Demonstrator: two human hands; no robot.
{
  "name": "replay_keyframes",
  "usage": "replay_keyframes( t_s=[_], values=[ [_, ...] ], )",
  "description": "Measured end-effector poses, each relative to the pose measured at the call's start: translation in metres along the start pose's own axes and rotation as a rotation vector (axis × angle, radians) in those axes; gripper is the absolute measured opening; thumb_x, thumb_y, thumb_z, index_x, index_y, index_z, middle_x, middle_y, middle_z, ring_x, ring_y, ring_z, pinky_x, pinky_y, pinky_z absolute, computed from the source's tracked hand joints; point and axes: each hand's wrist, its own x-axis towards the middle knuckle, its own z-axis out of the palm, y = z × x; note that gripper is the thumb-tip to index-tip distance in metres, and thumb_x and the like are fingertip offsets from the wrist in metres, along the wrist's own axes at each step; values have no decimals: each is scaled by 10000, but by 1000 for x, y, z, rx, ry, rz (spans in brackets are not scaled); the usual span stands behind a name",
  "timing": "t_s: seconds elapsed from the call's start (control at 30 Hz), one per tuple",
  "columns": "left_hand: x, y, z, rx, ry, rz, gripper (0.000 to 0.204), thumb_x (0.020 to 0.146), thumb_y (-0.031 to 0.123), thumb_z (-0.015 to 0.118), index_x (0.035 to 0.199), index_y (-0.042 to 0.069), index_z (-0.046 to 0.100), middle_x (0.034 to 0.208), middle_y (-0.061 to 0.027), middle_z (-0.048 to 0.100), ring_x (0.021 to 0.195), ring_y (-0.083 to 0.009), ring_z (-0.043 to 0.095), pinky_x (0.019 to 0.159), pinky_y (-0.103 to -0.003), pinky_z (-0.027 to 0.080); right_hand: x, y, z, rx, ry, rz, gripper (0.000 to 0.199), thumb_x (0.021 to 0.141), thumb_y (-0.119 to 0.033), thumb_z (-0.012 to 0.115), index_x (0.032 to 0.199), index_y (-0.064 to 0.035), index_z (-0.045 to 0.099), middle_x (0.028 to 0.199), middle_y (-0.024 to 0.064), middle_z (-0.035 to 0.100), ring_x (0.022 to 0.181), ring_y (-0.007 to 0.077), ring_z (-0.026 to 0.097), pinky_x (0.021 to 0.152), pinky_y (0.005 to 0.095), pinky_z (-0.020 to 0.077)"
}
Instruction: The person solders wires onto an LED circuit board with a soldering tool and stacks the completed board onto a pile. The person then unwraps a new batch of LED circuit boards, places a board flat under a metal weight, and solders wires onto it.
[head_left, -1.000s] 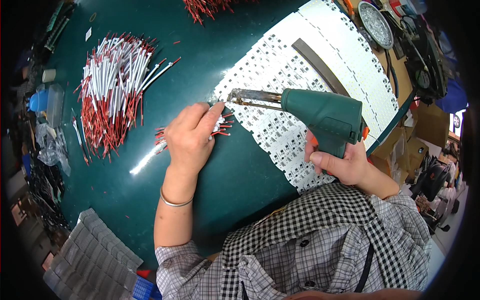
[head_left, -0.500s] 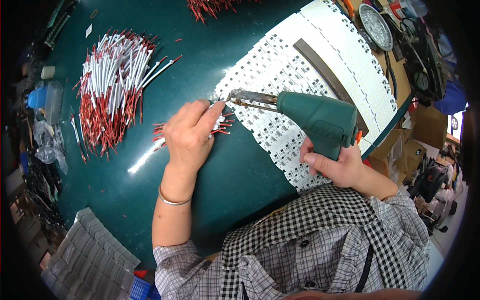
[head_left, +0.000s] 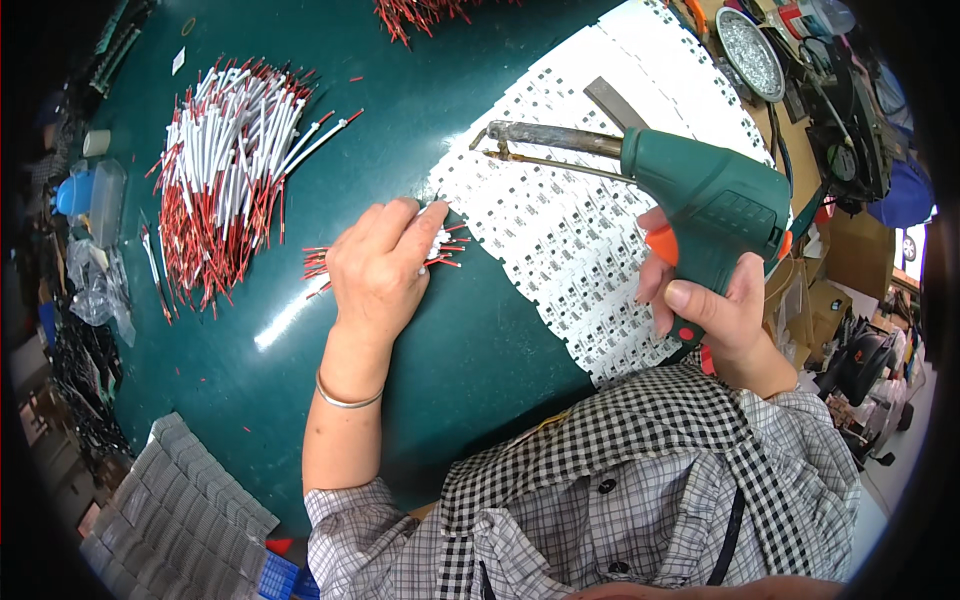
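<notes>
My right hand (head_left: 722, 305) grips a green soldering gun (head_left: 715, 190) with an orange trigger, its fingers wrapped round the handle. The gun's metal tip (head_left: 490, 135) hovers over the sheet of white circuit boards (head_left: 570, 200), up and to the right of my left fingertips. At the left edge of that sheet, my left hand (head_left: 380, 262) is closed in a pinch. What its fingertips hold is too small to tell. Under and beside the left hand lies a small bunch of red wires (head_left: 318, 265) with white ends, partly covered by the palm.
A large heap of red wires with white sleeves (head_left: 230, 170) lies on the green table (head_left: 240, 390) at left. A dark flat bar (head_left: 612, 100) rests on the boards. At far right stands a round metal dish (head_left: 750, 55); grey stacked trays (head_left: 180, 510) sit at lower left.
The soldering gun has moved up and right with my right hand, its tip drawing away from my left fingertips. My left hand stays almost still.
</notes>
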Motion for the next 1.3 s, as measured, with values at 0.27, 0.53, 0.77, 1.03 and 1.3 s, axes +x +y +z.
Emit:
replay_keyframes(
  t_s=[0.27,0.53,0.77,1.03,1.3],
  values=[
    [6,5,-12,-31,-42,-56,403,606,-108,646,980,37,688,892,-95,623,757,-236,618,623,-324,499,5,-11,-13,21,41,-106,557,792,-66,699,1279,69,464,1232,217,539,828,223,652,508,248,537],
    [19,15,-8,-111,-40,-283,552,677,-184,564,1163,54,669,804,-88,538,686,-199,562,645,-282,484,7,-9,-20,68,0,-110,541,793,-57,689,1268,78,469,1209,224,549,775,195,641,510,246,518],
    [14,13,1,-106,22,-297,538,585,-194,535,1015,64,729,754,-75,567,658,-194,587,598,-268,477,10,-7,-18,9,-30,3,508,809,-36,672,1266,78,479,987,170,637,649,122,587,528,230,489],
    [14,8,7,-93,45,-226,473,579,-166,566,941,86,738,748,-62,607,633,-189,613,554,-292,483,14,1,-14,-33,-109,9,470,826,-29,663,1261,31,494,882,125,647,602,86,564,517,210,473],
    [14,8,9,-57,23,-171,458,532,-137,586,913,86,706,720,-35,538,592,-199,560,497,-328,445,14,10,-5,-6,-97,66,438,825,30,653,1225,5,476,913,101,641,666,79,570,553,212,482]
  ],
)
